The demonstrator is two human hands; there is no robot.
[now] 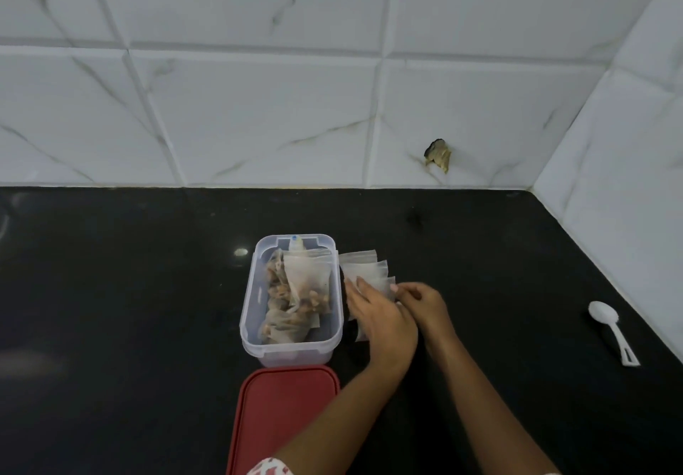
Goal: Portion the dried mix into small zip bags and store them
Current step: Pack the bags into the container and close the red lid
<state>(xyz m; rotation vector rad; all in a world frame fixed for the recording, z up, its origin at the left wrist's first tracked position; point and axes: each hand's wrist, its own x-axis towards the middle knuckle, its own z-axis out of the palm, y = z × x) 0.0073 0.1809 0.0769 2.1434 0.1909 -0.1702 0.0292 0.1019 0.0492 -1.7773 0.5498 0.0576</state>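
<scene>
head view: black counter, white marble tiles; left fingers flat on zip bags, right fingers pinching one.

The tub stands on the counter, with the wall well behind it. Filled bags lie in the tub. Loose bags lie just right of it, the left hand on them and the right hand at their right edge. The lid lies just before the tub, the spoon well to its right.
</scene>
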